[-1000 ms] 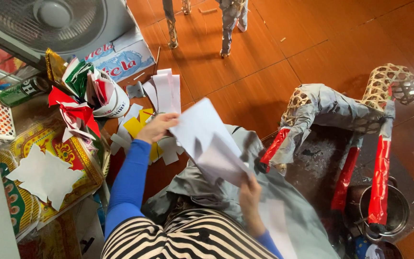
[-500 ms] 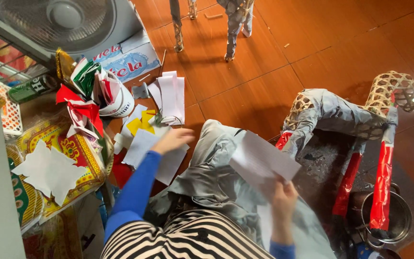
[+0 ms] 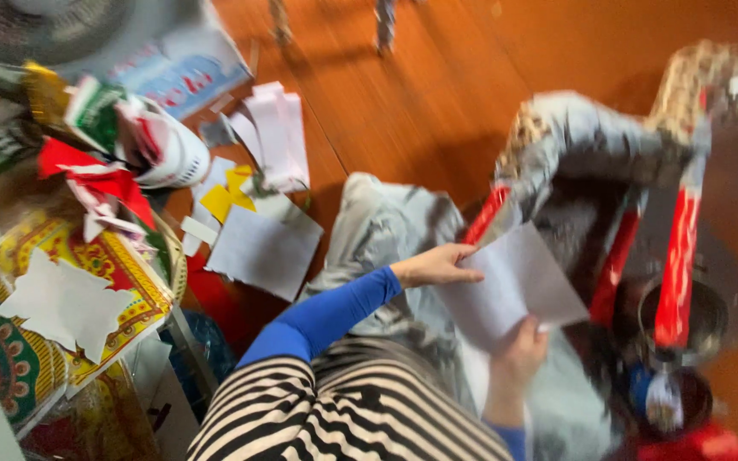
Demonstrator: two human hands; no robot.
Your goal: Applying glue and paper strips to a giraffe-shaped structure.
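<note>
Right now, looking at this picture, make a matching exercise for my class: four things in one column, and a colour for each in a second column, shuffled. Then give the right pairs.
Things:
1. Sheet of paper held in both hands
2. Sleeve on the left arm
3. Floor
4. Paper scrap lying beside the stack of slips

Colours:
A. yellow
B. orange-brown
C. white
D. blue

Pairs: 1-C, 2-D, 3-B, 4-A

The left hand grips the sheet's top edge; the right hand holds its lower edge.
</note>
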